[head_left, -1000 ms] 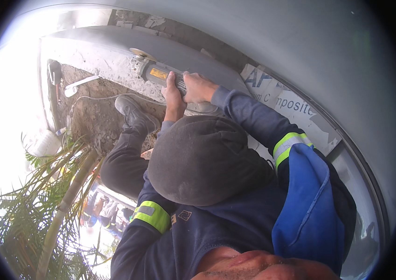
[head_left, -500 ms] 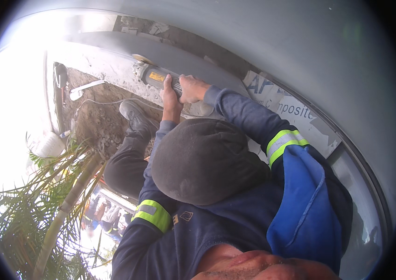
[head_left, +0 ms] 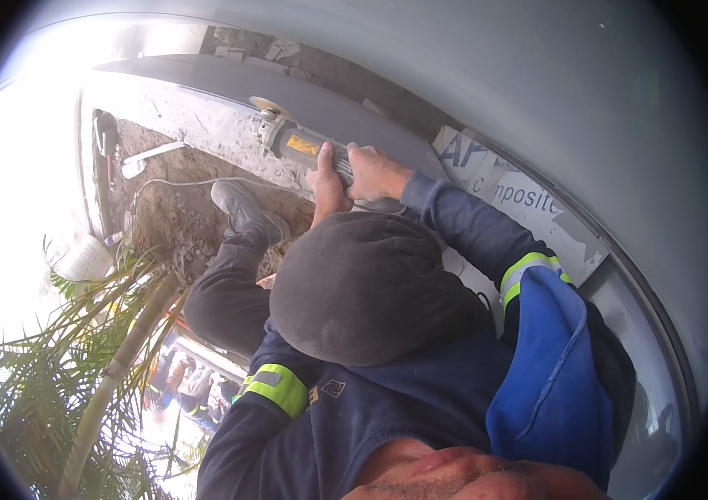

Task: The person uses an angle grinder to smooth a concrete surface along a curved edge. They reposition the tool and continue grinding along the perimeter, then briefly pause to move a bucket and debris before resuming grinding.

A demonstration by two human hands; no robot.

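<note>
My left hand (head_left: 329,179) and my right hand (head_left: 377,173) are both wrapped round a grey angle grinder (head_left: 300,145) with a yellow label. Its disc (head_left: 270,107) is at the top edge of a pale, rough concrete ledge (head_left: 162,104), beside a smooth grey surface (head_left: 212,79); whether it touches cannot be told. Pale haze hangs at the upper left. A grey cord (head_left: 191,181) runs over the soil below the ledge. My dark-trousered knee (head_left: 358,287) hides part of my left forearm, and my left shoe (head_left: 241,212) rests on the soil.
A palm (head_left: 120,375) stands at lower left near a white bucket (head_left: 85,257). A hand tool (head_left: 106,133) and a white strip (head_left: 154,156) lie by the ledge. Torn printed panels (head_left: 520,196) and a curved grey surface (head_left: 604,108) line the right. Distant people (head_left: 187,383) are at lower left.
The grinder and both my hands have moved a little to the right and down. My grip on it looks the same.
</note>
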